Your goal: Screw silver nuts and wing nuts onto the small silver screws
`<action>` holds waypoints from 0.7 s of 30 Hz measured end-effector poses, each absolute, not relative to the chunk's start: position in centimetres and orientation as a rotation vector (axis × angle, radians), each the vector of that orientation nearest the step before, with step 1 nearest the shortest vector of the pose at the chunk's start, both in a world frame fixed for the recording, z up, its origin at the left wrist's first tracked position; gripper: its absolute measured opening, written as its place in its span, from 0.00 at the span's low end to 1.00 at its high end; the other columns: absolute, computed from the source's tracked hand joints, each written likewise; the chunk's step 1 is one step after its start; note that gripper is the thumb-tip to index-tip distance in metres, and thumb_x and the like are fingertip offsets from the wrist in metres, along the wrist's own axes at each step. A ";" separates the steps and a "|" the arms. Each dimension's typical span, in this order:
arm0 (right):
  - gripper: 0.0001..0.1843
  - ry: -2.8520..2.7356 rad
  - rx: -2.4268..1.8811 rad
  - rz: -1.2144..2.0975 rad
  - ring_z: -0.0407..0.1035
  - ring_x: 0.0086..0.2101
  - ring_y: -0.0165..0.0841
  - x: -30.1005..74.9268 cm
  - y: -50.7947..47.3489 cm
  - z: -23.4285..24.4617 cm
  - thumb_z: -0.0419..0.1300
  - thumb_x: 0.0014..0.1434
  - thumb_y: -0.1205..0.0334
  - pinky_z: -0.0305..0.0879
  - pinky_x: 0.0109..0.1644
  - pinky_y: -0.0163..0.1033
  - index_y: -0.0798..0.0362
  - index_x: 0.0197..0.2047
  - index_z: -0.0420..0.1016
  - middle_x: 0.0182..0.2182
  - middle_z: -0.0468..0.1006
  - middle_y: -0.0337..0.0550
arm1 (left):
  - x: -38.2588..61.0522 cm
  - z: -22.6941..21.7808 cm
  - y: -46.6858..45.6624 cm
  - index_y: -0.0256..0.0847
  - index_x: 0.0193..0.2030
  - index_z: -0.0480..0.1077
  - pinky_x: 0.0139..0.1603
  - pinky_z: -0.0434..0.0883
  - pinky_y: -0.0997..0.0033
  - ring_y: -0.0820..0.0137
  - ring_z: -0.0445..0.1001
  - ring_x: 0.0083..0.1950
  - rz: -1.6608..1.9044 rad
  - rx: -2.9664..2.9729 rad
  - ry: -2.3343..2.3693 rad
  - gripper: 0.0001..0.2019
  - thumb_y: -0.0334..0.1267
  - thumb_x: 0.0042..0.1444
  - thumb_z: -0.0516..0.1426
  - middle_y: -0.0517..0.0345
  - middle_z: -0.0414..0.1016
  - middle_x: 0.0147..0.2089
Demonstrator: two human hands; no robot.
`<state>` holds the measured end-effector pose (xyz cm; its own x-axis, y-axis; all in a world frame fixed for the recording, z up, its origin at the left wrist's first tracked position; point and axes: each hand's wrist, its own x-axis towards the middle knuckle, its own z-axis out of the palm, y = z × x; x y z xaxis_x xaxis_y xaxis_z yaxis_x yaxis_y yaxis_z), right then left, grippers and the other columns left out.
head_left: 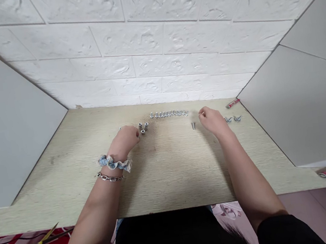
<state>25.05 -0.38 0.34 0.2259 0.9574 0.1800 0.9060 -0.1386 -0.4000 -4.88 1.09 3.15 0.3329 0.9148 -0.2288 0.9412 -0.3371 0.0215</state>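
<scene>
Three small metal sleeves (143,128) stand in a cluster on the wooden tabletop (172,169), just beside the fingertips of my left hand (124,139). That hand is curled, knuckles up; I cannot tell whether it holds anything. A single upright sleeve (193,125) stands just left of my right hand (211,119), which is loosely curled, contents not visible. A row of screws (169,114) lies behind, toward the wall. Wing bolts (232,119) lie right of my right hand.

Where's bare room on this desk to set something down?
Bare: the near half of the desk, around both forearms. Crowded at the back: nuts by the left hand, the screw row, loose screws by the right hand.
</scene>
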 end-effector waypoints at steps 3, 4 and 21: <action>0.11 -1.782 -2.167 0.311 0.67 0.33 0.37 25.1 -1.2 1.2 0.52 0.54 0.56 0.57 0.34 0.37 0.53 0.33 0.70 0.31 0.75 0.47 | -4.8 3.2 1.0 0.38 0.34 0.76 0.34 0.64 0.70 0.64 0.73 0.36 -0.275 2.434 1.714 0.14 0.30 0.46 0.51 0.50 0.78 0.35; 0.12 -1.813 -2.167 0.360 0.67 0.32 0.36 25.0 -1.3 1.2 0.54 0.52 0.52 0.56 0.33 0.36 0.52 0.31 0.70 0.30 0.75 0.46 | -4.8 3.2 1.0 0.38 0.35 0.76 0.35 0.64 0.70 0.64 0.73 0.37 -0.275 2.431 1.717 0.14 0.30 0.46 0.51 0.50 0.78 0.35; 0.09 -1.710 -2.304 0.250 0.69 0.30 0.38 24.1 -0.5 -0.2 0.55 0.48 0.58 0.58 0.31 0.38 0.53 0.25 0.73 0.28 0.77 0.49 | -5.0 2.8 1.1 0.40 0.36 0.77 0.40 0.66 0.69 0.63 0.73 0.39 -0.219 2.407 1.701 0.14 0.29 0.46 0.51 0.49 0.78 0.37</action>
